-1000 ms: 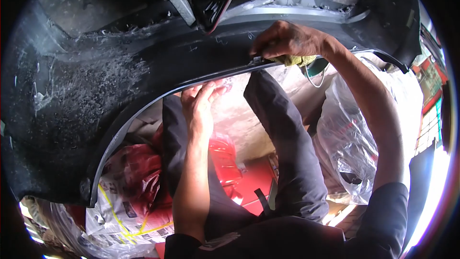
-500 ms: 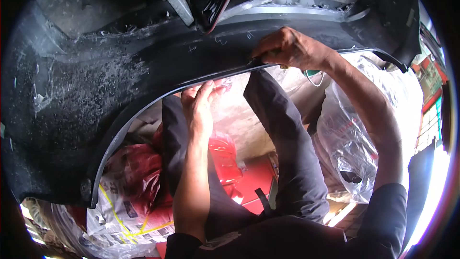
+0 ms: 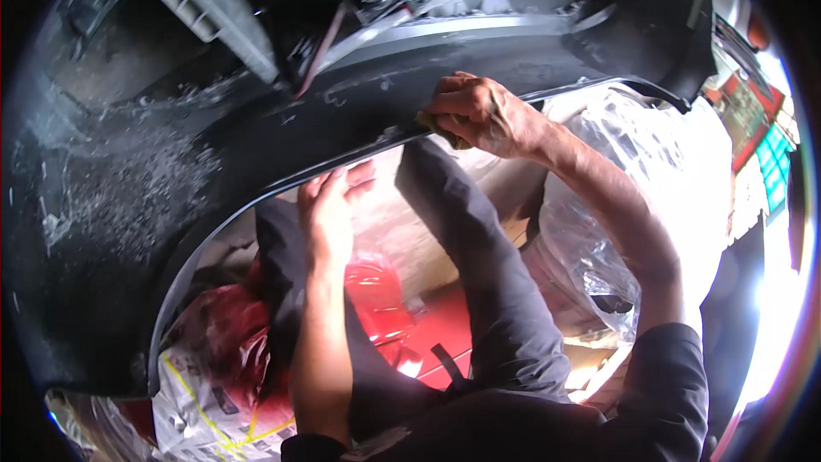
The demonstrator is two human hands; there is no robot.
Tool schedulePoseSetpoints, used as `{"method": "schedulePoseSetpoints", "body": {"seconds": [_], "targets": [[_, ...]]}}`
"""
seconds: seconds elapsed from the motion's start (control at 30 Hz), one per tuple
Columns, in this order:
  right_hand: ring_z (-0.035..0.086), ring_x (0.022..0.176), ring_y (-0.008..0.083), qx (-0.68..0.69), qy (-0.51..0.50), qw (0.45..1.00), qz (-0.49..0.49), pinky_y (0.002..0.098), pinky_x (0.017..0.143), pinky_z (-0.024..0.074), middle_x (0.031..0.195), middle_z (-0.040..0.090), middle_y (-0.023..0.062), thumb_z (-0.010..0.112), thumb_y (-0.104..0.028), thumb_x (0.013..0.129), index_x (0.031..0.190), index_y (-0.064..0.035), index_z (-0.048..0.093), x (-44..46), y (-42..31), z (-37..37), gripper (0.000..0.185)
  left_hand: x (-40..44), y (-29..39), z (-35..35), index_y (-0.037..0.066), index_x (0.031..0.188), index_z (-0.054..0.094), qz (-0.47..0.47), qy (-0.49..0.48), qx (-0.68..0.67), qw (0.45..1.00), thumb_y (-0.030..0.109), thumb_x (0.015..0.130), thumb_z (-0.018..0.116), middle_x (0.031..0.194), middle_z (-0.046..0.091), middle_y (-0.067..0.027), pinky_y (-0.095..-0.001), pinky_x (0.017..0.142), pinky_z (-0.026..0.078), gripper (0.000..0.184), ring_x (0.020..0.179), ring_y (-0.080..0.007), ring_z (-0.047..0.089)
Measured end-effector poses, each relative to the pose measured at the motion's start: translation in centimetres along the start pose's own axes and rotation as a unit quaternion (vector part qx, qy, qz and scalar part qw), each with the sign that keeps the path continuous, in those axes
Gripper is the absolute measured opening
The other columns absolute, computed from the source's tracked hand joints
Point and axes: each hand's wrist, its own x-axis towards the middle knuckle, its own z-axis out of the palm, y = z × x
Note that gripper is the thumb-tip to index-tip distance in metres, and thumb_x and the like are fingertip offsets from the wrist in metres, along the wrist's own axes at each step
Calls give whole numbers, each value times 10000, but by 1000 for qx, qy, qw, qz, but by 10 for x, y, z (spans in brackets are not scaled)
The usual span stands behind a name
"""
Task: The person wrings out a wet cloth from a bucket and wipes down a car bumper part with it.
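Note:
A large black bumper (image 3: 265, 141) lies across the view, its surface scuffed and dusted with grey on the left. My right hand (image 3: 483, 115) is closed around a small olive-tan pad (image 3: 446, 132) at the bumper's curved lower edge. Most of the pad is hidden under my fingers, so its kind is unclear. At the same edge, further left, my left hand (image 3: 329, 210) has its fingers stretched out and apart with nothing in them. Its fingertips are at the underside of the rim; whether they touch it I cannot tell.
Below the bumper are my legs (image 3: 462, 214) and a glossy red part (image 3: 376, 299). Newspaper with yellow tape (image 3: 192, 393) lies at the lower left. Clear plastic sheeting (image 3: 637, 171) covers something at the right. A grey bracket (image 3: 209, 8) hangs at the top.
The view has shifted, so the bumper appears further left. My right hand has turned and come lower against the edge, showing the pad. My left hand stays below the rim, fingers slightly more spread.

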Motion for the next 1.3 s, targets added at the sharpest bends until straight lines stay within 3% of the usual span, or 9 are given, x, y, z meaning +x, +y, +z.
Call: {"method": "schedulePoseSetpoints", "body": {"seconds": [0.2, 0.27, 0.3, 0.33, 0.57, 0.63, 0.87, 1.27, 1.3], "targets": [[679, 935, 233, -77, -145, 958, 235, 374, 816, 557, 935, 699, 71, 693, -130, 820, 971, -83, 727, -55, 55, -52, 162, -5, 9, 7, -23, 1238, 604, 5, 7, 9, 1000, 148, 1012, 541, 1203, 675, -174, -413, 885, 564, 290, 1059, -286, 696], [678, 789, 309, -59, -43, 992, 104, 394, 705, 562, 883, 648, 137, 638, -61, 874, 973, -17, 703, -49, 47, -39, 126, -3, 8, 11, -27, 1233, 603, 8, 9, 21, 1000, 154, 1012, 546, 1189, 681, -180, -411, 882, 567, 292, 1055, -290, 699], [669, 884, 339, 58, -58, 969, 234, 416, 779, 562, 926, 668, 139, 633, -76, 894, 1005, -33, 714, -28, 15, -35, 143, -2, 5, 13, -30, 1230, 603, 15, 7, 19, 1000, 150, 1009, 548, 1175, 686, -181, -409, 881, 570, 290, 1046, -291, 702], [649, 975, 352, -14, -12, 1000, 21, 435, 855, 546, 995, 689, 137, 629, -111, 917, 1018, -46, 716, -45, 64, 13, 149, -1, 1, 11, -33, 1226, 604, 19, 0, 16, 1000, 146, 1007, 549, 1161, 692, -182, -408, 879, 572, 288, 1038, -293, 706], [591, 830, 311, -89, 9, 995, -35, 407, 773, 522, 880, 589, 107, 582, 4, 780, 864, -31, 615, -35, 39, -5, 97, 2, -5, 4, 77, 1194, 591, 44, -11, 9, 999, 161, 1011, 533, 1250, 651, -175, -450, 920, 566, 210, 1109, -360, 675], [628, 1065, 302, -149, -112, 979, 88, 405, 1015, 483, 1056, 645, 90, 615, -143, 843, 971, -60, 649, -71, 65, -30, 156, 0, -4, 7, 77, 1201, 591, 42, -5, 6, 999, 166, 1012, 528, 1246, 652, -178, -450, 924, 565, 217, 1112, -363, 674], [605, 902, 319, -201, -84, 962, 163, 433, 808, 508, 825, 583, 99, 596, 2, 724, 767, -40, 584, -164, 135, -75, 62, 2, -10, -1, -18, 1227, 581, 36, -13, -14, 999, 133, 984, 533, 1179, 678, -170, -408, 884, 568, 291, 1058, -304, 698], [600, 783, 340, 2, 23, 999, 29, 419, 681, 497, 816, 587, 132, 621, 33, 776, 932, 0, 656, 41, -56, 0, 162, 3, -15, -14, -30, 1160, 612, -7, -6, 33, 999, 223, 920, 679, 1018, 691, -107, -326, 816, 580, 355, 930, -190, 694], [607, 717, 268, 183, -9, 971, 156, 371, 680, 486, 790, 578, 121, 596, 9, 766, 982, 24, 665, 47, -67, -11, 228, -2, -9, -9, 11, 1204, 571, 6, 14, 68, 998, 230, 928, 683, 959, 649, -68, -300, 778, 561, 370, 845, -160, 655]]}}
